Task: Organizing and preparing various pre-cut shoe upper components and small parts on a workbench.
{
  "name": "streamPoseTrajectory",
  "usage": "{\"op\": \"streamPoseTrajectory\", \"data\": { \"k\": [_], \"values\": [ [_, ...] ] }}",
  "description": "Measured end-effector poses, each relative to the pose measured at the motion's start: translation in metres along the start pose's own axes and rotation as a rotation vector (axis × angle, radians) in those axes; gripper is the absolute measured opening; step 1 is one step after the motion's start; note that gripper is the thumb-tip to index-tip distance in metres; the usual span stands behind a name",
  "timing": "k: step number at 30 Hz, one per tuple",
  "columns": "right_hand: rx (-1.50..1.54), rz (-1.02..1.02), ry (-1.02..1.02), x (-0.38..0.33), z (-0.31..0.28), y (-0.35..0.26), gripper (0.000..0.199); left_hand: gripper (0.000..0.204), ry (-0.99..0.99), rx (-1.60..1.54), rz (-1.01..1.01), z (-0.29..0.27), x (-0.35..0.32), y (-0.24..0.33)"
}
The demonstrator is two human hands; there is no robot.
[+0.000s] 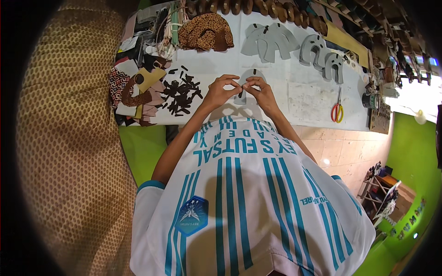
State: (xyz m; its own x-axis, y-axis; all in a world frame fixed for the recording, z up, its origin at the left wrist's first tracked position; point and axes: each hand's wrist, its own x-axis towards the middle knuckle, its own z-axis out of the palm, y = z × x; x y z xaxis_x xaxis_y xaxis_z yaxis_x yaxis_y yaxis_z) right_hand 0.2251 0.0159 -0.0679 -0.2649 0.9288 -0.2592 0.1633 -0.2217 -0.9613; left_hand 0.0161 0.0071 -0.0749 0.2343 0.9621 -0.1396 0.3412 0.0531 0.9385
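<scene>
Two hands meet over the counter (299, 103), thumbs and fingertips pinched together on one small black strip (241, 93); the left hand (220, 93) and the right hand (263, 95) each appear to grip it, though how firmly either does is too small to tell. The strip is between the fingertips, just above a grey piece (247, 74) that lies partly hidden below them and carries a black tab (254, 71) near its top. Judging by its look, the strip is very light, thin and bendy, unlikely to break but easy to drop or twist; a fingertip pinch at each end suits it, leaving the middle free. The grey piece looks thin and flat, somewhat stiff yet flexible, and is best taken by its outer edge, away from the tab. A loose heap (183, 94) of similar black strips lies beyond the left hand, near the scraps (152, 80). More grey pieces (276, 41) with black tabs lie further back, and scissors (338, 112) rest well apart to the right.
</scene>
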Motion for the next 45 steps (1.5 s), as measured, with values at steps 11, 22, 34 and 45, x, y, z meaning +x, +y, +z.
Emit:
{"op": "streamPoseTrajectory", "data": {
  "k": [11,22,34,45],
  "values": [
    [-0.330,0.017,0.025,0.004,-0.050,0.072,0.017,0.013,0.036,0.474,0.028,0.051,0.038,-0.046],
    [-0.600,-0.215,-0.081,0.064,-0.064,0.105,0.013,0.009,0.008,0.830,-0.062,0.070,0.098,-0.070],
    [-1.127,-0.599,-0.220,0.101,-0.072,0.107,0.032,0.006,0.152,0.960,0.174,0.083,0.079,-0.065],
    [-1.136,-0.645,-0.239,0.104,-0.079,0.111,0.033,0.012,0.154,0.738,-0.061,0.088,0.084,-0.064]
  ]
}}
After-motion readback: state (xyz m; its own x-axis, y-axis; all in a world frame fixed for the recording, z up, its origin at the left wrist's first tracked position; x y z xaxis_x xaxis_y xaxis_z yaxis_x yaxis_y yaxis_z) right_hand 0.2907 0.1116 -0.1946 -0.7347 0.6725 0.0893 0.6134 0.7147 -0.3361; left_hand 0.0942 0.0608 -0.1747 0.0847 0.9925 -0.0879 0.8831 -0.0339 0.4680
